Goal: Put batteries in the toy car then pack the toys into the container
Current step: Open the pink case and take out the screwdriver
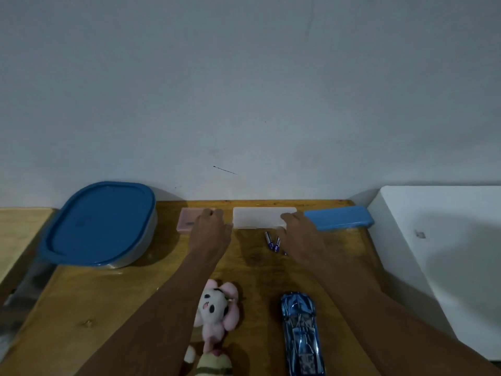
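Nearest: toy car (301, 335) and plush toys (217, 310), untouched. Batteries (272, 241) loose just beside right hand (301, 229), fingers fairly straight on white case (260, 217). Left hand (210, 229) bent over pink case (185, 219); grip unclear. Risk: wrist nudge rolling batteries off table (108, 308). Container (100, 223) lidded, far left.

Table (108, 308): wood, varnished, low sheen. Lid (100, 221): blue plastic, smooth, matt. White box (260, 217): frosted plastic. Plush (217, 308): fuzzy pink-white cloth. Car (299, 329): glossy blue, chrome-like finish. Batteries (272, 240): glossy wrap. Wall (244, 90): matt paint.
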Available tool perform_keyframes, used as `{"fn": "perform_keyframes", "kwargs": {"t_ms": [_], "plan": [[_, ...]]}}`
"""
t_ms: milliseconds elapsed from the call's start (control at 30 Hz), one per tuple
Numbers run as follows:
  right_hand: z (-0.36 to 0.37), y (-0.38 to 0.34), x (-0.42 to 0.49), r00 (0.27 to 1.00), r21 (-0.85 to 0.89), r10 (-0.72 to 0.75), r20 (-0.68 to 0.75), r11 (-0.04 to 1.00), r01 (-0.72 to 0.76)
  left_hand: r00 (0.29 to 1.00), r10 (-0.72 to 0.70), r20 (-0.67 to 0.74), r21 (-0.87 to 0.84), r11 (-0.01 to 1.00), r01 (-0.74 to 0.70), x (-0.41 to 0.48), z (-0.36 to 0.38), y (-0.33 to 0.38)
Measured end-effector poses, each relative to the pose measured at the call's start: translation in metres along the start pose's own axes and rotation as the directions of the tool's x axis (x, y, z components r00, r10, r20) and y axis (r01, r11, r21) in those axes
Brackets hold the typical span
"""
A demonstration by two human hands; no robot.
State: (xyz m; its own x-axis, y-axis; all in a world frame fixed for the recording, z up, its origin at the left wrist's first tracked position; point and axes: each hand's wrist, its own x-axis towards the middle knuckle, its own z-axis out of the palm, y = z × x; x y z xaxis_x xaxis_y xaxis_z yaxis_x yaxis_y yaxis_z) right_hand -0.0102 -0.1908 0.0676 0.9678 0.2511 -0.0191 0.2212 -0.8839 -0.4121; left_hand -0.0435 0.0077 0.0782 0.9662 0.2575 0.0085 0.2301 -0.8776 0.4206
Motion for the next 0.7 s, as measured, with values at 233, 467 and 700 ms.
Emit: {"fn": "perform_keyframes", "kwargs": {"t_ms": [233,467,700], "plan": [[0.002,-0.066,-0.033,0.984,-0.036,-0.176,0.028,0.984,0.177,0.997,0.068,-0.032,0.2,0.978,-0.061,-0.05,-0.047,-0.03],[0.035,-0.127,-0.026,0.967,-0.034,-0.251,0.05,0.967,0.252,0.983,0.183,0.019,0.315,0.932,-0.18,-0.046,-0.068,-0.077],[0.074,-0.162,0.019,0.982,-0.099,-0.154,0.105,0.981,0.165,0.963,0.216,0.162,0.275,0.927,-0.254,0.003,-0.047,-0.134]]}}
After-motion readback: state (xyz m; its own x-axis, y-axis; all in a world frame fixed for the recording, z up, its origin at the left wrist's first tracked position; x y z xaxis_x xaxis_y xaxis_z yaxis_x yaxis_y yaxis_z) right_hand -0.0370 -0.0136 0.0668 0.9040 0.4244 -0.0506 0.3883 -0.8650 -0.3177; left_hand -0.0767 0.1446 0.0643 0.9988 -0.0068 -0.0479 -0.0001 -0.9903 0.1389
